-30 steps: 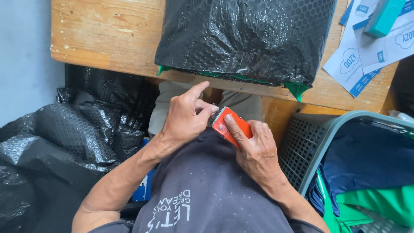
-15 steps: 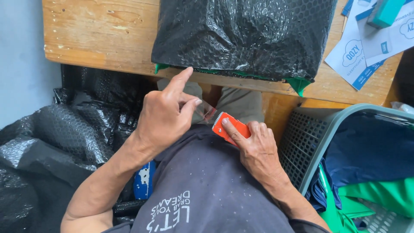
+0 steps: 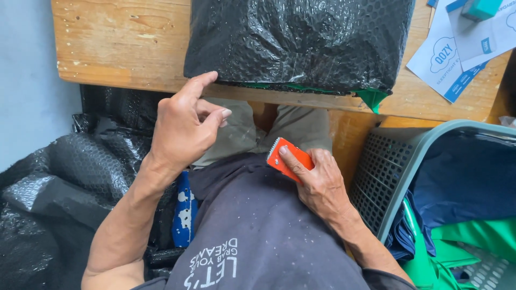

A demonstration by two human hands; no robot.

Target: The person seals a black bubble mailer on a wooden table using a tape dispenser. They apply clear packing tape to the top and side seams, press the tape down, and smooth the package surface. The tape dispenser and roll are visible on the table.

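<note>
The right hand covered the lower end of the orange tool, so its full shape could not be told. The black bubble-wrapped parcel and the desk ran past the top edge. The grey basket was cut off at right, its contents partly hidden.
</note>
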